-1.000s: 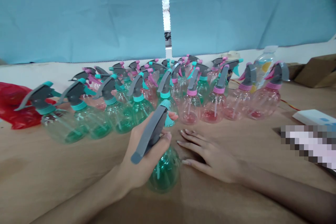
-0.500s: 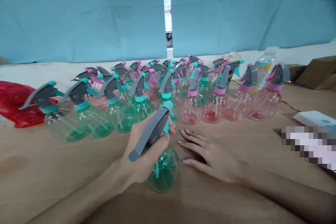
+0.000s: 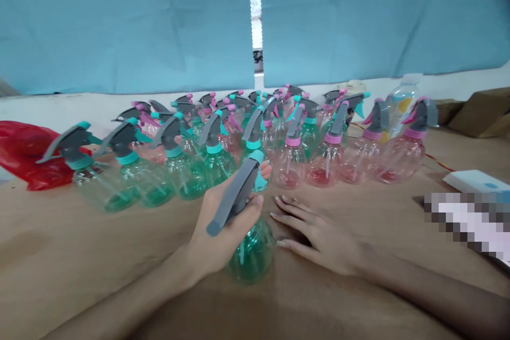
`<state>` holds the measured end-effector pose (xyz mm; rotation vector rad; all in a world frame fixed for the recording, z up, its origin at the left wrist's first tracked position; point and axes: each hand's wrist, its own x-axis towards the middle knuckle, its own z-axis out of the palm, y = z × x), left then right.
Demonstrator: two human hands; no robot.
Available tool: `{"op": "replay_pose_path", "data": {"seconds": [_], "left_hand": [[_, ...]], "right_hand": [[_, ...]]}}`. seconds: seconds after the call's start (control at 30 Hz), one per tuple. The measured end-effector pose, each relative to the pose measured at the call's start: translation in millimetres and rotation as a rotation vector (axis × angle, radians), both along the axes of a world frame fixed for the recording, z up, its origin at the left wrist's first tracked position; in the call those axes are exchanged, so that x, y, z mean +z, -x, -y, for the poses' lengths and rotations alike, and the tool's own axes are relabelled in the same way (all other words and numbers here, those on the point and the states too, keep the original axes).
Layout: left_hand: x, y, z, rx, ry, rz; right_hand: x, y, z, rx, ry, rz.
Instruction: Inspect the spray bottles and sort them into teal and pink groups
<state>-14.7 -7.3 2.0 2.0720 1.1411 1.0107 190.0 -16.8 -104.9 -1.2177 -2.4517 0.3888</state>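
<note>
My left hand (image 3: pixel 223 223) is closed around the neck of a green spray bottle (image 3: pixel 252 255) at the front centre. This bottle has a grey sprayer head with a teal nozzle and trigger, and green liquid shows inside. My index finger reaches past the teal trigger. To the right of the bottle, my right hand (image 3: pixel 314 234) rests palm down on the table with its fingers spread, holding nothing. Beyond my hands stands a row of spray bottles: green ones such as this teal-collared bottle (image 3: pixel 185 175) on the left, and pink ones such as this pink-collared bottle (image 3: pixel 290 167) on the right.
More spray bottles crowd behind the front row. A red plastic bag (image 3: pixel 30 156) lies at the left. On the right are a clear plastic bottle (image 3: pixel 406 101), a brown cardboard box (image 3: pixel 482 112), a white box-like object (image 3: pixel 474 179) and a pixelated item (image 3: pixel 470 223).
My left hand and the green spray bottle have shifted slightly right and away from me. The index finger is now stretched further out from the trigger. My right hand has stayed put.
</note>
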Motion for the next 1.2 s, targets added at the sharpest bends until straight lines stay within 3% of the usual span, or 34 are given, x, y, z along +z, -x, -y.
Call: {"op": "replay_pose_path", "data": {"seconds": [0.17, 0.3, 0.47, 0.6, 0.77, 1.0, 1.2], "left_hand": [[-2.6, 2, 1, 0.019, -0.008, 0.038], [-4.5, 1, 0, 0.059, -0.053, 0.042], [-6.2, 0, -1, -0.005, -0.047, 0.078], [-5.7, 12, 2, -0.021, 0.003, 0.085], [-3.1, 50, 15, 0.059, -0.025, -0.087], [-9.5, 127, 42, 0.185, -0.163, -0.283], [-16.2, 189, 70, 0.363, -0.243, -0.278]], "right_hand": [[5.9, 1, 2, -0.01, 0.068, -0.04], [22.7, 7, 13, -0.012, 0.19, -0.157], [43.3, 34, 25, -0.037, 0.236, -0.286], [48.3, 58, 24, -0.02, 0.214, -0.391], [48.4, 87, 20, 0.018, 0.246, -0.391], [51.4, 147, 13, 0.074, 0.269, -0.329], [70.9, 206, 7, 0.299, 0.216, -0.19]]}}
